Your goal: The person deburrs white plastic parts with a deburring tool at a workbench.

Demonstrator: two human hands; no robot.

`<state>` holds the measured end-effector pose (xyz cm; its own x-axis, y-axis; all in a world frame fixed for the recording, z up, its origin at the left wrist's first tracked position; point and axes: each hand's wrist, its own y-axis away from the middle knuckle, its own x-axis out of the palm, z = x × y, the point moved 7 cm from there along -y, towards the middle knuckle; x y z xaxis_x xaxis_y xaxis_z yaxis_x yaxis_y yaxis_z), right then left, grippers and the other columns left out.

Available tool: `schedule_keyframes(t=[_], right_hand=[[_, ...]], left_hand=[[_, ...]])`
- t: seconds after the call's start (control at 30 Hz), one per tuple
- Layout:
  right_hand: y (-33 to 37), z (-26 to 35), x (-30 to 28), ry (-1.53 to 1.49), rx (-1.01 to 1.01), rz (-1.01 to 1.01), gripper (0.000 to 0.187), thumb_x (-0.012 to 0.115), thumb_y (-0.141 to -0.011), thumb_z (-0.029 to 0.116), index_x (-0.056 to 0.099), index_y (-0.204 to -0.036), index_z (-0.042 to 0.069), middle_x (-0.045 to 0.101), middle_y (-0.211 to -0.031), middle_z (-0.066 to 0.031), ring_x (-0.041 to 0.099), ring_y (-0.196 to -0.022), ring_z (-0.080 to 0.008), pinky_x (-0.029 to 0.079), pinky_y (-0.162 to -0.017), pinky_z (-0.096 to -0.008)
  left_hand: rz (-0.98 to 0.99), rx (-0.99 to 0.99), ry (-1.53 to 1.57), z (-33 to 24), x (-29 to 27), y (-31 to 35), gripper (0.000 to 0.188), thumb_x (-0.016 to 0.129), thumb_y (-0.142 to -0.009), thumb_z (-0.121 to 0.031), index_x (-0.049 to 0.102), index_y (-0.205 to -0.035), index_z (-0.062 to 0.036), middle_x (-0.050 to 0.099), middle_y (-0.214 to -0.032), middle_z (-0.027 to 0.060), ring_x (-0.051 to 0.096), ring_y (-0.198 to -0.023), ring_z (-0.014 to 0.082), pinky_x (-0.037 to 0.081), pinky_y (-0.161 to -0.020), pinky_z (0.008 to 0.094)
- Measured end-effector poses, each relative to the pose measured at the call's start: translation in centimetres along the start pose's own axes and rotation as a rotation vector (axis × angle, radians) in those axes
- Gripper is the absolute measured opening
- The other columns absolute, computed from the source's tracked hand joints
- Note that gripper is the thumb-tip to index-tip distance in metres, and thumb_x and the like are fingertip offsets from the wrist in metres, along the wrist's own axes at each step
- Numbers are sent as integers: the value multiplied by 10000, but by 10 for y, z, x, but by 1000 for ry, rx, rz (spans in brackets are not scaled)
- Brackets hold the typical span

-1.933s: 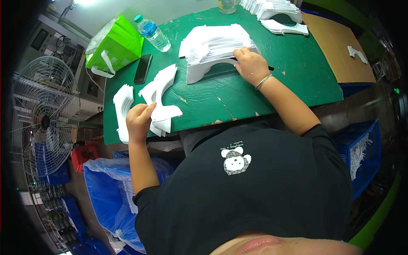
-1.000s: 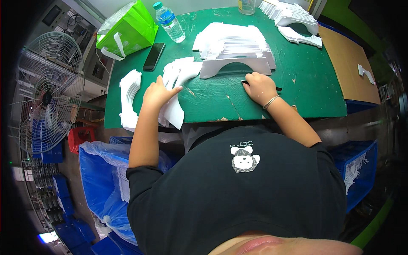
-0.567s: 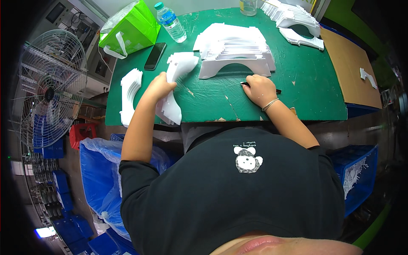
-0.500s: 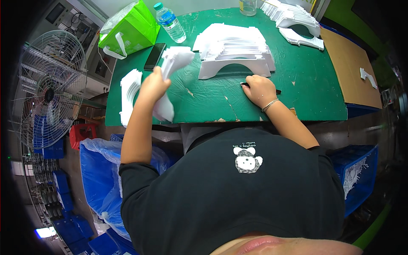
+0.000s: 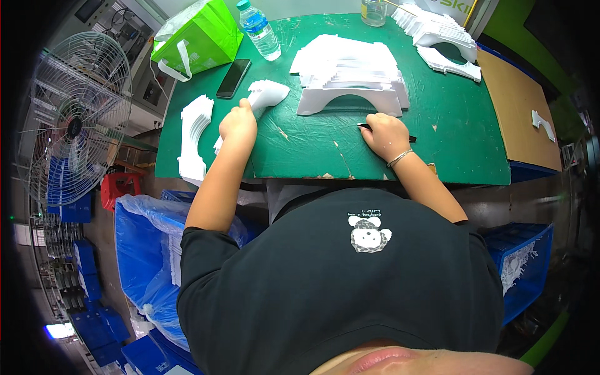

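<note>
A curved white plastic part (image 5: pixel 269 94) is in my left hand (image 5: pixel 239 128), whose fingers are closed round its middle. The part's far end shows beyond my fingers; much of the near end is hidden by my hand and forearm. My right hand (image 5: pixel 386 134) rests on the table, closed round a slim black tool (image 5: pixel 412 139) whose tip pokes out at the left; its kind is not clear. Just beyond that hand stands a row of nested white arched parts (image 5: pixel 350 65). Left of my left hand lies a stack of similar curved white parts (image 5: pixel 195 137).
On the green table (image 5: pixel 312 153) are a phone (image 5: pixel 234 79), a water bottle (image 5: pixel 260 31), a green bag (image 5: pixel 203 40) and a glass jar (image 5: pixel 374 12). More white parts (image 5: pixel 437 31) stand far right, beside cardboard (image 5: pixel 519 106). A lined blue bin (image 5: pixel 140 250) stands lower left, a blue crate (image 5: pixel 525 269) lower right.
The white part in my left hand has turned and come down closer to the table, and that hand has shifted slightly right. My right hand stays in place with the black tool.
</note>
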<state>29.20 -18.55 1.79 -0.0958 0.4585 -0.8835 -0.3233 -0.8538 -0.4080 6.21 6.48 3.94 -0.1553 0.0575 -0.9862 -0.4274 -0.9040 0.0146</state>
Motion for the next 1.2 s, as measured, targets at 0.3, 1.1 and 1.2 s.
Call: schedule_keyframes(t=[0.3, 1.1, 1.2], right_hand=[[-4, 0, 4, 27, -23, 18, 229, 674, -813, 290, 576, -751, 93, 620, -748, -85, 631, -704, -310, 508, -607, -436], [-47, -6, -25, 195, -72, -290, 319, 742, -740, 172, 588, -1017, 137, 587, -1019, -54, 601, -917, -254, 539, -715, -366], [-44, -6, -36, 180, -41, -259, 314, 753, -738, 149, 622, -1022, 128, 613, -1029, -61, 607, -920, -268, 517, -786, -365]], left_hand=[[60, 251, -116, 3, -47, 1, 209, 451, -927, -98, 569, -1094, -58, 688, -993, 170, 674, -954, 356, 531, -771, 490], [116, 270, -139, 15, -43, -2, 226, 427, -923, -85, 579, -1077, -20, 693, -994, 193, 678, -940, 360, 519, -807, 495], [58, 304, -84, 14, -31, -12, 239, 493, -928, -152, 543, -1102, 4, 687, -977, 221, 673, -922, 380, 517, -811, 497]])
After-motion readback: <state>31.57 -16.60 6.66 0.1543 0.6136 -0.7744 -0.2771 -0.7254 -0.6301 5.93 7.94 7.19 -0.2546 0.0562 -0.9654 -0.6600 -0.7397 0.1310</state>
